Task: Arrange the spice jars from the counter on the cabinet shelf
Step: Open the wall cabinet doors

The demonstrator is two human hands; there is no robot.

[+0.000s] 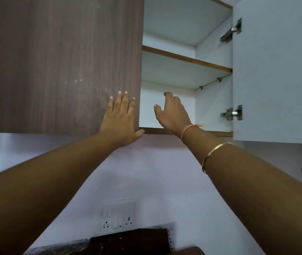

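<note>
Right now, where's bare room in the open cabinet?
Lower compartment: open gap between the right hand and the grey metal lower hinge. Above the wood-edged white middle shelf nothing shows. Shelf tops are hidden from below. Tight by the closed brown woodgrain door, where the left hand presses.

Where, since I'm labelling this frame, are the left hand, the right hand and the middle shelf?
left hand (120,118): head view, back of the hand.
right hand (172,115): head view, back of the hand.
middle shelf (187,59): head view, wooden front edge.
</note>
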